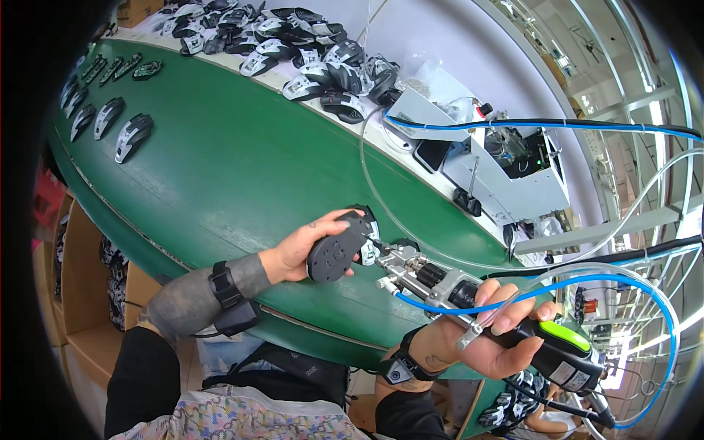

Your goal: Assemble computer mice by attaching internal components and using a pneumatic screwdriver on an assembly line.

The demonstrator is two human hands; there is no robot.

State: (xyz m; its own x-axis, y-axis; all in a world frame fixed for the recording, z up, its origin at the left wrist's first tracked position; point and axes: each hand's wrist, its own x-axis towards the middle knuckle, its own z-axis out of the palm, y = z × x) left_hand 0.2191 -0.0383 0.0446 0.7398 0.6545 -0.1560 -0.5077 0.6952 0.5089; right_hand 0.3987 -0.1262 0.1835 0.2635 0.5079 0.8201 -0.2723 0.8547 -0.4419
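My left hand (pixel 312 246) is closed around a computer mouse (pixel 334 257), whose flat black underside faces up. In my right hand (pixel 506 334) is a power screwdriver (pixel 561 356), black with a bright green panel, a metal head and a blue hose. Its tip reaches the right edge of the mouse; whether it touches a screw is too small to tell. Just behind the held mouse lies a black-and-white mouse shell (pixel 369 246) on the green table mat (pixel 249 169), partly hidden.
Several mouse shells (pixel 134 137) and circuit boards (pixel 128 66) stand in rows at the far left. A heap of mouse shells (pixel 323 77) covers the back ledge. At the right are a screw feeder machine (pixel 513 176), a phone (pixel 433 154) and looping hoses (pixel 623 279). Cardboard boxes (pixel 88 293) stand below left.
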